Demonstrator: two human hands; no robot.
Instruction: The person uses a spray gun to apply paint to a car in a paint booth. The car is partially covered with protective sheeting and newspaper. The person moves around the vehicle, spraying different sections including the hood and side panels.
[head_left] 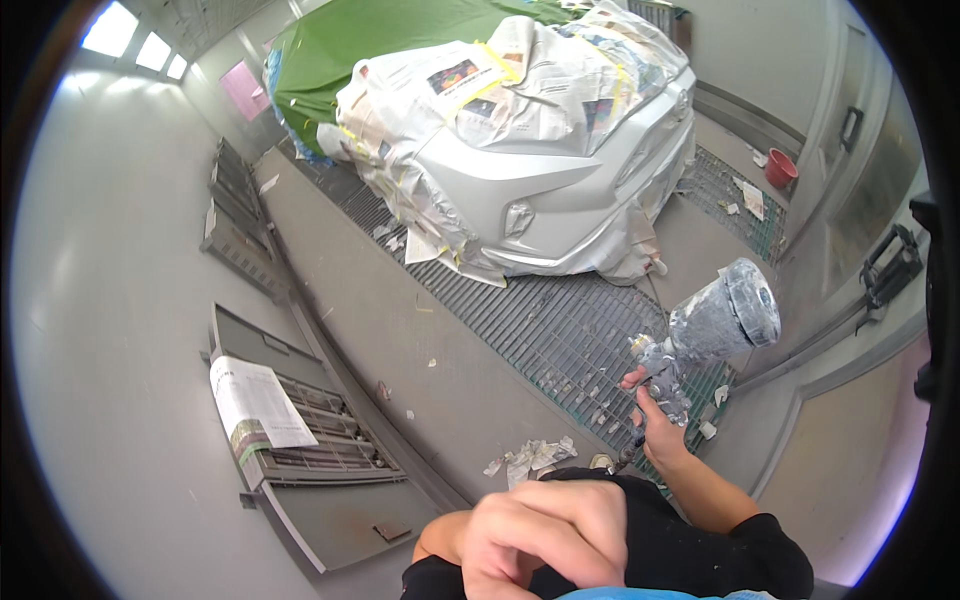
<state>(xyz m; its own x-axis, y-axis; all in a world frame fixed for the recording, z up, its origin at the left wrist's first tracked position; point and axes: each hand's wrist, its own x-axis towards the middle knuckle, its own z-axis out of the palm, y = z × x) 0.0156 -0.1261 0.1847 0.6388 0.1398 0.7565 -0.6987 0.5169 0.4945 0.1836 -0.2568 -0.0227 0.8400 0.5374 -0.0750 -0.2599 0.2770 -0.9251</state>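
My right hand is wrapped round the handle of a paint spray gun, held out to the right. The gun's large cup is coated in dried grey paint and tilts up to the right. Close to the camera, my left hand is raised with its fingers curled in. Whatever lies within those fingers is hidden. Beyond the gun stands a car front with a silver-grey bumper, masked with newspaper and yellow tape. A green cover lies over the car behind.
Metal floor grating runs under the car, with paper scraps on it. Crumpled paper lies near my feet. On the left wall, a louvred vent panel carries a newspaper sheet. A red bucket stands by the doors at right.
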